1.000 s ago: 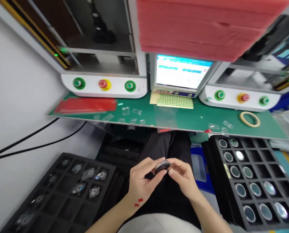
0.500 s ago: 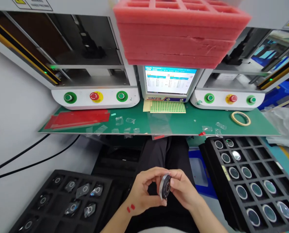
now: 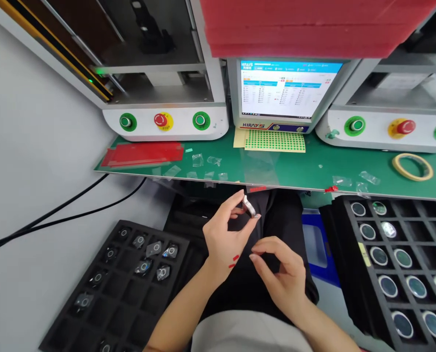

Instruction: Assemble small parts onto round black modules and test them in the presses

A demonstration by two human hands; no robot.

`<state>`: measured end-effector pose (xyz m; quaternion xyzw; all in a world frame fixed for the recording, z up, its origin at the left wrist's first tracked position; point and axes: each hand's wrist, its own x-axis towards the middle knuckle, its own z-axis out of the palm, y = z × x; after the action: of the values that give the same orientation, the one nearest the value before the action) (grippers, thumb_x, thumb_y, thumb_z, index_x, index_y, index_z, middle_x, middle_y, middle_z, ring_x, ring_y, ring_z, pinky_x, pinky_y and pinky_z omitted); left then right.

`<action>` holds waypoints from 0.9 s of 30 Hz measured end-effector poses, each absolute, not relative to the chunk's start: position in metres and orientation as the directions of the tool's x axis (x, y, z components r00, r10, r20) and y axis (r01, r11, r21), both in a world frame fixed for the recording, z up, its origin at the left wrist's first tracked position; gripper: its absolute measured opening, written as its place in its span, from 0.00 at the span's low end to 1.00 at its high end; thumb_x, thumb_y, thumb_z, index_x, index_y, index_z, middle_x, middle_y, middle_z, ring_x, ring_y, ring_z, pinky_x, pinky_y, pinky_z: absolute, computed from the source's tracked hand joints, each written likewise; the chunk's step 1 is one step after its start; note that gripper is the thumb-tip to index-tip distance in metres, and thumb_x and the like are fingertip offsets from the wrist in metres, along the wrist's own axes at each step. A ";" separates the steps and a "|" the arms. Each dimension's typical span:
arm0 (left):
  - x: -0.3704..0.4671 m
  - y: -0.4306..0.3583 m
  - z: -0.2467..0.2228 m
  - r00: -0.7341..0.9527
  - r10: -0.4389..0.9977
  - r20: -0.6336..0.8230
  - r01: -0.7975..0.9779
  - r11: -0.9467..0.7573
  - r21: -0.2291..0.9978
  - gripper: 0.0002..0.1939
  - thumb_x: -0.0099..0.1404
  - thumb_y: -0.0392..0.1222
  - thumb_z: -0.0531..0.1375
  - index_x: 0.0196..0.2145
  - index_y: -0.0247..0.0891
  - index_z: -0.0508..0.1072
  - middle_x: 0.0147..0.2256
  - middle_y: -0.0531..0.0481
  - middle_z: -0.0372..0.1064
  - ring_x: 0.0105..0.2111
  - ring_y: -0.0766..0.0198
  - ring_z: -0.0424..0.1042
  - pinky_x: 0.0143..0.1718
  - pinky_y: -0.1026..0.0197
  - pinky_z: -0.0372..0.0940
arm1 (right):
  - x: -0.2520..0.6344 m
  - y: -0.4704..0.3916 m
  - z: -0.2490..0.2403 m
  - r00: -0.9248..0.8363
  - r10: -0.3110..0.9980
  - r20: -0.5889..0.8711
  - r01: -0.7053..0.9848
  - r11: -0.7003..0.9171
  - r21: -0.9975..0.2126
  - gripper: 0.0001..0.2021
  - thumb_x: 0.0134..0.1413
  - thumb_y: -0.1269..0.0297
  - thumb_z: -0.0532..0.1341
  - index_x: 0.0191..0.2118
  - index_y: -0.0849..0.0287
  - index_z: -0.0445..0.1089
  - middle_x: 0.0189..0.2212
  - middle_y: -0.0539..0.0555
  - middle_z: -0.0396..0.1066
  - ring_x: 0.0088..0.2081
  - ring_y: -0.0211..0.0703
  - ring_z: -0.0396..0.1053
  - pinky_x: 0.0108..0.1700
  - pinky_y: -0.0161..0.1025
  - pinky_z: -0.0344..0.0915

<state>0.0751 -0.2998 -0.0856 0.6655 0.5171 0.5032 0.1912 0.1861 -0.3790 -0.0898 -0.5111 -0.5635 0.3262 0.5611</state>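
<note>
My left hand (image 3: 229, 234) is raised near the table's front edge. Its thumb and fingers pinch a round watch case (image 3: 249, 207) with a silver rim, tilted nearly edge-on to me. Two small red strips (image 3: 234, 261) stick to the back of this hand, near the thumb. Below and to the right, apart from the watch case, is my right hand (image 3: 282, 271). Its thumb and index fingertips come close together in a pinch; anything between them is too small to make out.
A black tray (image 3: 130, 288) of wrapped round parts lies at left; another black tray (image 3: 418, 259) at right holds round glass-faced parts. On the green table (image 3: 294, 168) are red sheets (image 3: 144, 154), clear film scraps and a tape roll (image 3: 412, 167). A screen (image 3: 287, 90) stands between two machines.
My right hand has let go of the watch case and moved down from it. My left hand has lifted the case towards the table edge and turned it. The view has shifted.
</note>
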 end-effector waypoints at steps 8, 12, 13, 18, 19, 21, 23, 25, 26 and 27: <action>0.075 -0.296 -0.094 0.053 0.696 0.716 0.696 -0.540 0.473 0.23 0.59 0.33 0.68 0.52 0.37 0.71 0.45 0.45 0.78 0.34 0.62 0.80 0.38 0.62 0.74 | 0.174 -0.372 -0.091 0.156 0.975 0.160 0.070 0.151 -0.986 0.05 0.51 0.75 0.67 0.32 0.57 0.74 0.28 0.49 0.76 0.29 0.34 0.73 0.35 0.29 0.70; 0.074 -0.293 -0.094 0.109 0.640 0.760 0.737 -0.565 0.370 0.24 0.59 0.34 0.68 0.53 0.36 0.70 0.44 0.43 0.79 0.35 0.60 0.80 0.36 0.62 0.73 | 0.172 -0.371 -0.093 0.203 0.977 0.056 0.024 0.052 -0.998 0.06 0.48 0.75 0.69 0.30 0.56 0.77 0.26 0.48 0.77 0.28 0.34 0.73 0.34 0.28 0.70; 0.074 -0.292 -0.094 0.113 0.630 0.768 0.739 -0.570 0.359 0.23 0.59 0.34 0.68 0.52 0.36 0.71 0.43 0.43 0.79 0.34 0.60 0.80 0.36 0.62 0.73 | 0.172 -0.371 -0.093 0.208 0.978 0.032 0.007 0.031 -0.999 0.06 0.47 0.74 0.69 0.30 0.56 0.78 0.26 0.48 0.78 0.28 0.34 0.73 0.33 0.28 0.70; 0.075 -0.292 -0.093 0.124 0.606 0.786 0.738 -0.585 0.335 0.22 0.59 0.33 0.69 0.51 0.34 0.71 0.42 0.42 0.79 0.34 0.61 0.80 0.36 0.63 0.72 | 0.175 -0.370 -0.094 0.164 0.985 -0.060 -0.099 -0.044 -0.994 0.04 0.46 0.73 0.70 0.26 0.56 0.78 0.23 0.48 0.77 0.26 0.34 0.72 0.32 0.28 0.69; 0.075 -0.293 -0.093 0.127 0.608 0.784 0.734 -0.589 0.338 0.23 0.59 0.33 0.69 0.51 0.34 0.71 0.42 0.43 0.79 0.34 0.61 0.80 0.36 0.63 0.72 | 0.176 -0.369 -0.095 0.142 0.987 -0.070 -0.119 -0.053 -0.991 0.04 0.46 0.73 0.70 0.26 0.56 0.78 0.23 0.48 0.77 0.26 0.34 0.72 0.32 0.28 0.69; 0.075 -0.294 -0.093 0.132 0.615 0.777 0.724 -0.596 0.348 0.23 0.59 0.33 0.69 0.51 0.34 0.71 0.42 0.43 0.79 0.33 0.61 0.80 0.36 0.64 0.72 | 0.179 -0.367 -0.097 0.094 0.992 -0.081 -0.144 -0.067 -0.987 0.04 0.46 0.73 0.69 0.27 0.57 0.78 0.23 0.48 0.77 0.26 0.34 0.72 0.32 0.28 0.69; 0.075 -0.295 -0.093 0.137 0.624 0.769 0.718 -0.598 0.357 0.24 0.58 0.34 0.69 0.52 0.35 0.71 0.42 0.44 0.79 0.32 0.62 0.80 0.35 0.64 0.72 | 0.181 -0.366 -0.098 0.045 0.996 -0.078 -0.144 -0.071 -0.987 0.04 0.47 0.73 0.69 0.27 0.57 0.78 0.24 0.49 0.77 0.26 0.34 0.72 0.32 0.29 0.68; 0.074 -0.297 -0.092 0.130 0.635 0.761 0.723 -0.586 0.366 0.25 0.58 0.35 0.69 0.53 0.35 0.70 0.39 0.46 0.80 0.30 0.63 0.79 0.34 0.64 0.71 | 0.185 -0.365 -0.099 0.000 0.998 -0.057 -0.119 -0.056 -0.991 0.04 0.49 0.73 0.68 0.27 0.58 0.77 0.24 0.49 0.77 0.27 0.35 0.72 0.33 0.30 0.68; 0.074 -0.298 -0.091 0.127 0.639 0.759 0.726 -0.581 0.368 0.25 0.58 0.35 0.69 0.53 0.36 0.70 0.38 0.47 0.80 0.29 0.64 0.79 0.34 0.64 0.71 | 0.186 -0.365 -0.098 -0.021 0.999 -0.035 -0.100 -0.037 -0.994 0.04 0.50 0.72 0.68 0.27 0.58 0.77 0.25 0.50 0.77 0.27 0.35 0.72 0.33 0.30 0.69; 0.074 -0.299 -0.091 0.128 0.639 0.759 0.725 -0.582 0.368 0.25 0.59 0.36 0.69 0.53 0.36 0.71 0.38 0.47 0.80 0.29 0.64 0.79 0.34 0.64 0.71 | 0.188 -0.365 -0.098 -0.044 0.999 -0.006 -0.078 -0.009 -0.997 0.04 0.51 0.72 0.67 0.27 0.59 0.76 0.25 0.50 0.77 0.28 0.36 0.72 0.34 0.31 0.69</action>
<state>0.0742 -0.2987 -0.0909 0.7495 0.4548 0.4789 -0.0448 0.1880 -0.3646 -0.0979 -0.4708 -0.4892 0.5318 0.5061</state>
